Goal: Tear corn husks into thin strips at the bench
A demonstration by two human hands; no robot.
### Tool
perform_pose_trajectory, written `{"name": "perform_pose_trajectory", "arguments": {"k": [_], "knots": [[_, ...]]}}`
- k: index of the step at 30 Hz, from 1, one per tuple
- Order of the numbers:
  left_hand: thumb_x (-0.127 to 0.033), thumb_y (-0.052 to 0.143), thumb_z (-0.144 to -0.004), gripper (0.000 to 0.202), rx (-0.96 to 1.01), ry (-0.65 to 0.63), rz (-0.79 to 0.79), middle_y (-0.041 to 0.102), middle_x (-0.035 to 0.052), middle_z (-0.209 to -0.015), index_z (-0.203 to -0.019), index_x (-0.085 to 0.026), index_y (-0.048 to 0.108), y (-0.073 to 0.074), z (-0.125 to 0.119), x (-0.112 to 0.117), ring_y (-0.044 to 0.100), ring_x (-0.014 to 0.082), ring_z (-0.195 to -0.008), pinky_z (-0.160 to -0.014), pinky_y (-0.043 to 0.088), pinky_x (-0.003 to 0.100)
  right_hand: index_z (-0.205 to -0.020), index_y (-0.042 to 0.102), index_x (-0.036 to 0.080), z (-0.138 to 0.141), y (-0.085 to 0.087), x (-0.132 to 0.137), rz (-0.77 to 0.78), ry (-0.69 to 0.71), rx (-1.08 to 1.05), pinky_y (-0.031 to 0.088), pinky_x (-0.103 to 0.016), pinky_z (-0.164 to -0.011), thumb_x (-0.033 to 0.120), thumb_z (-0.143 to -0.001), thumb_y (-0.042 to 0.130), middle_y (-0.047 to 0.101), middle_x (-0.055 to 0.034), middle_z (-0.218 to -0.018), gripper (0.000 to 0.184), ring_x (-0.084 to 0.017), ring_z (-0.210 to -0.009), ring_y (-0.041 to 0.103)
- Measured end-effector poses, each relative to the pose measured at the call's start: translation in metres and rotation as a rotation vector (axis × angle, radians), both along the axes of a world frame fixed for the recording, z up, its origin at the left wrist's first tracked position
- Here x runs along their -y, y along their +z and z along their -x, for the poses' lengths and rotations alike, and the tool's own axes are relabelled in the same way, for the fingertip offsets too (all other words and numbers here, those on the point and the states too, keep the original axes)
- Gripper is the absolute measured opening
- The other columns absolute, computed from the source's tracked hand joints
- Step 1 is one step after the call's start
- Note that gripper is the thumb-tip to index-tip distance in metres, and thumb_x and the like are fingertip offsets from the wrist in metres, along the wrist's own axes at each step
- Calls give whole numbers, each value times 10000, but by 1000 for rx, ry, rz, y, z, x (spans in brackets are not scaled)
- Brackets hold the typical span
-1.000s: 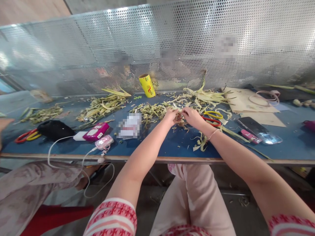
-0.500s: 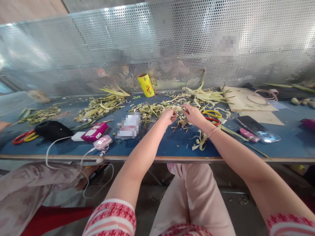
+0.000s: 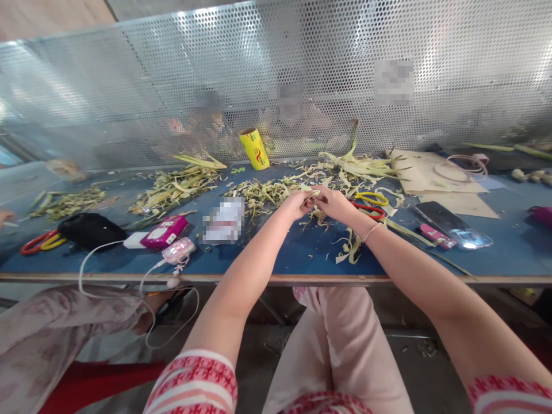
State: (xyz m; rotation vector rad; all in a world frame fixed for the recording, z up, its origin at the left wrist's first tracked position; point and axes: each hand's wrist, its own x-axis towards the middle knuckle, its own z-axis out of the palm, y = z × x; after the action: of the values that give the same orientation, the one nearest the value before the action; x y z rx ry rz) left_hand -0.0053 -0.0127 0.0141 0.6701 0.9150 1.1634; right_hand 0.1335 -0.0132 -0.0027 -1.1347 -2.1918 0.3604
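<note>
Over the middle of the blue table, my left hand (image 3: 297,204) is closed on a small pale green plant piece (image 3: 307,188), mostly hidden by the fingers. My right hand (image 3: 331,202) meets it from the other side, fingers pinched at the same piece. Beneath and behind both hands spreads a pile of pale green plant scraps (image 3: 259,194). Longer leafy stalks (image 3: 357,165) lie behind my right hand. Close to my right wrist are scissors with yellow and red handles (image 3: 371,199), their blades out of sight.
A yellow printed roll (image 3: 255,149) leans by the perforated metal screen (image 3: 328,75). At left are a black pouch (image 3: 92,230), a magenta box (image 3: 164,232) and white cables. A phone (image 3: 444,217) and cardboard (image 3: 431,172) lie right. Someone's hand (image 3: 5,216) shows at the left edge.
My right hand has moved left, closing the gap to my left hand, so the fingers now meet. Another person's hand at the left edge has shifted slightly.
</note>
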Motion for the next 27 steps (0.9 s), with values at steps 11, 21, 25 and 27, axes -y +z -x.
{"name": "perform_pose_trajectory", "arguments": {"k": [11,21,25,27], "knots": [[73,438,-881,278,-26,-37,-30,588,-9,-531,-712,-86,590,0,3,2,571,20,-477,-578,507,124,-990,703,157,-7,0,-11,-198,1,-82,484,-350,-895,119,-865,527,734,-117,-1010,219,-228,-961,661],[20,579,-798,156,-275,-122,-193,708,34,-641,-793,-97,681,1,6,5,685,99,-586,-625,551,210,-782,616,175,-10,5,-12,-202,-91,-93,451,-302,-822,127,-845,516,676,-95,-844,128,-206,-850,609],[29,605,-768,157,-330,-123,-273,721,40,-673,-805,-106,677,3,5,7,687,108,-602,-646,551,228,-658,515,202,-11,6,-12,-193,-98,-129,434,-287,-770,152,-827,507,616,-56,-748,176,-180,-766,553],[8,647,-755,129,-364,-104,-316,713,34,-655,-802,-109,677,2,4,7,678,103,-600,-656,545,227,-599,448,209,-11,7,-12,-161,-124,-161,418,-277,-710,188,-823,524,559,-25,-661,238,-159,-693,508]]}}
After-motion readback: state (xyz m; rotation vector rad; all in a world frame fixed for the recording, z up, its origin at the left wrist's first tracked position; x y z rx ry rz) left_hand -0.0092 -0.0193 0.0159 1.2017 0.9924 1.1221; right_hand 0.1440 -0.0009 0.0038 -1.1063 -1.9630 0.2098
